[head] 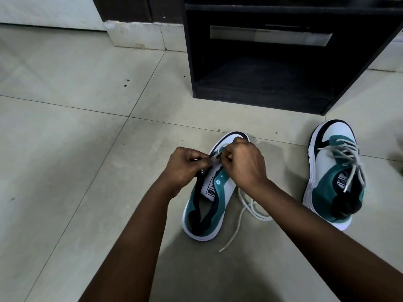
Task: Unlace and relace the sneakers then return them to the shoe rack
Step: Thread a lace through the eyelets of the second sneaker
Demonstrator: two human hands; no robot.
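Hands are working over the near sneaker [209, 205] on the floor [76, 138]: left hand [185, 164] and right hand [242, 164] are both pinching its white lace [246, 205].

tongue label of near sneaker [210, 188] and tongue label of far sneaker [341, 182]: partial wordmark, seemingly "puma".

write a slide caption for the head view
Both hands, left hand and right hand, thread a lace into one sneaker; the other sneaker waits by the rack.
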